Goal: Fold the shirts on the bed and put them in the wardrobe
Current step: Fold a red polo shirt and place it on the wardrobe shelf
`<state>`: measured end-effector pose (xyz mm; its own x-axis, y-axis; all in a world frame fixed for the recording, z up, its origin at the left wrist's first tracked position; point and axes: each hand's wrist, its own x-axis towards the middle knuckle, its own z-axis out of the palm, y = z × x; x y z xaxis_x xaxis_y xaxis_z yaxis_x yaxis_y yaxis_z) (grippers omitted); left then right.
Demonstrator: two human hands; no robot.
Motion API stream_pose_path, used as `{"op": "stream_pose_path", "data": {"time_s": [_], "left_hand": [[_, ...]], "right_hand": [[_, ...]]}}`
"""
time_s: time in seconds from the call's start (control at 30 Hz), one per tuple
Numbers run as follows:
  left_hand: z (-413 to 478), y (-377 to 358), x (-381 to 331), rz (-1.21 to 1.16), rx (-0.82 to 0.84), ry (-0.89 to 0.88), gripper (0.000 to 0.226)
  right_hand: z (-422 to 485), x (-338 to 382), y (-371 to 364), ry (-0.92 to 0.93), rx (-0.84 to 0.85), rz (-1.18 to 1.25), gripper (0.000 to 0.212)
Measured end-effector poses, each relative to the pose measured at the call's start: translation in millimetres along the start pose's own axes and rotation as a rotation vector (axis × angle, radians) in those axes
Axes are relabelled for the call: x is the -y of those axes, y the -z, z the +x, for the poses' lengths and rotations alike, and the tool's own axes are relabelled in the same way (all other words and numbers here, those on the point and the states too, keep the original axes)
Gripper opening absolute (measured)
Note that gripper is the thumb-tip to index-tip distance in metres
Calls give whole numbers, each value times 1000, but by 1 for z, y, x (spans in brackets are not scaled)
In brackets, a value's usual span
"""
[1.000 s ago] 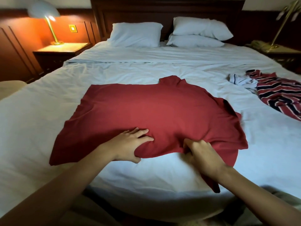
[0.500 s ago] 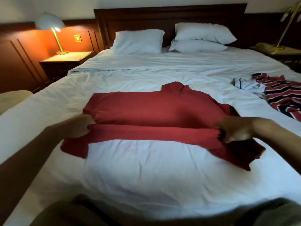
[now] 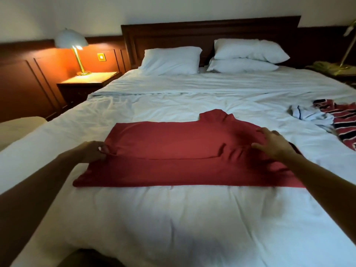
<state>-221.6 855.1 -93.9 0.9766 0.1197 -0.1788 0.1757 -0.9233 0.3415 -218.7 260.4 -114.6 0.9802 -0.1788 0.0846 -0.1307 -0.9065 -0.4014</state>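
One red shirt (image 3: 173,143) lies flat, near part folded over.

Red shirt (image 3: 173,151): solid dark red, no pattern. Bed (image 3: 173,218): plain white sheets. Pillows (image 3: 171,59) white. Striped shirt (image 3: 344,120): red, white and dark bands. Crumpled garment (image 3: 308,114) beside it: white, thin dark line. Headboard (image 3: 192,33) dark brown wood. Lamp (image 3: 71,38): pale shade, brass stem. Nightstand (image 3: 84,87) dark brown, top lit amber. Switch plate (image 3: 101,57) gold.

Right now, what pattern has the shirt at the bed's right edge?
The shirt has red, dark and white stripes; head view shows it best.
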Motion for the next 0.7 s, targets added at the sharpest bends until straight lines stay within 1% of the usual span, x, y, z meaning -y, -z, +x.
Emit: {"op": "stream_pose_path", "data": {"time_s": [0.07, 0.1, 0.17, 0.23, 0.27, 0.3, 0.37, 0.4, 0.47, 0.53, 0.6, 0.63, 0.7], "left_hand": [[-4, -8, 0, -170, 2, 73, 17], [-6, -11, 1, -232, 10, 96, 19], [-9, -18, 6, -252, 16, 81, 22], [-12, -22, 11, -283, -12, 89, 18], [-13, -24, 13, -327, -26, 108, 17], [-12, -26, 17, -376, -42, 128, 16], [-11, -30, 21, -458, -71, 148, 19], [-12, -31, 21, -478, -90, 152, 21], [-9, -35, 26, -461, -131, 160, 25], [-5, -37, 31, -368, -170, 189, 26], [-1, -39, 31, -191, -213, 203, 28], [0, -41, 29, -100, -234, 187, 32], [0, -45, 16, 56, -308, 71, 37]], "right_hand": [[-8, -8, -10, -89, 20, 19, 78], [-13, -15, -13, -125, 65, -2, 87], [-19, -31, -15, -153, 179, -91, 102], [-16, -52, -13, -180, 215, -116, 107], [-15, -60, -11, -187, 217, -121, 104], [-16, -62, -7, -174, 218, -121, 95], [-20, -61, -5, -125, 217, -132, 63], [-20, -60, -6, -85, 180, -105, 50], [-16, -62, -13, -59, 71, -27, 37], [-13, -61, -17, -84, 14, 56, 29], [-12, -55, -22, -123, -2, 46, 28], [-12, -50, -24, -118, -25, -11, 33], [-15, -34, -29, -56, -112, -153, 46]]}}
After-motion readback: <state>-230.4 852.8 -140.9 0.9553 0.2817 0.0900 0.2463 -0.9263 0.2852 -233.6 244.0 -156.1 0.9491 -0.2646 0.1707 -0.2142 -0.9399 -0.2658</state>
